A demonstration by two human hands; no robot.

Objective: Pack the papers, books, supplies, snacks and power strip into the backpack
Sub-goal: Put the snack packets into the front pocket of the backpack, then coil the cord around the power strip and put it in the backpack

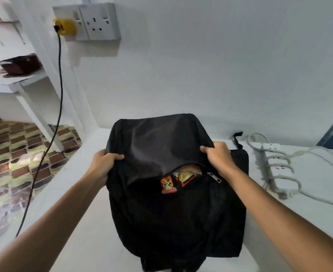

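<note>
Both hands, left hand (104,163) and right hand (217,157), fingers clamped on backpack (161,146) flap; snacks (168,185) below fingers may spill through the unzipped opening.

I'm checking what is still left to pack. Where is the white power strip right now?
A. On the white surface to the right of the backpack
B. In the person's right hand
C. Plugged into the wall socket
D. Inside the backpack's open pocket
A: the power strip, cord coiled around it, lies on the white surface right of the black backpack, untouched by either hand.
</note>
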